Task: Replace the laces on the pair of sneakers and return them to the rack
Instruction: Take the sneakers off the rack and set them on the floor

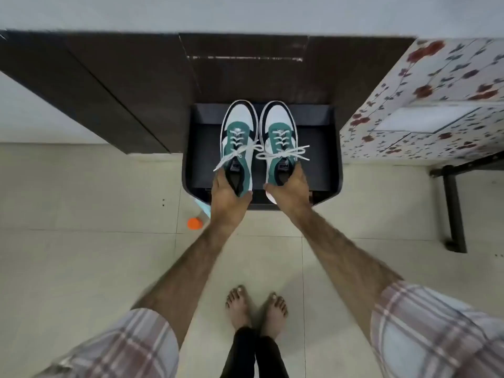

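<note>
Left heel: I cannot see the heel of the green-and-white left sneaker point(238, 148); my left hand point(228, 196) covers it
Right heel: the matching right sneaker point(278, 144) is likewise covered by my right hand point(286, 190)
Orange-capped object point(195, 223): mostly hidden behind my left forearm; too blurred to identify
Plaid sleeves point(425, 334): cut off by the bottom edge

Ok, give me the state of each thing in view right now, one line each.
Left green-and-white sneaker: laced, bow tied, held at heel.
Right green-and-white sneaker: laced, bow tied, held at heel.
Left hand: gripping left sneaker.
Right hand: gripping right sneaker.
Dark pull-out rack: open.
</note>
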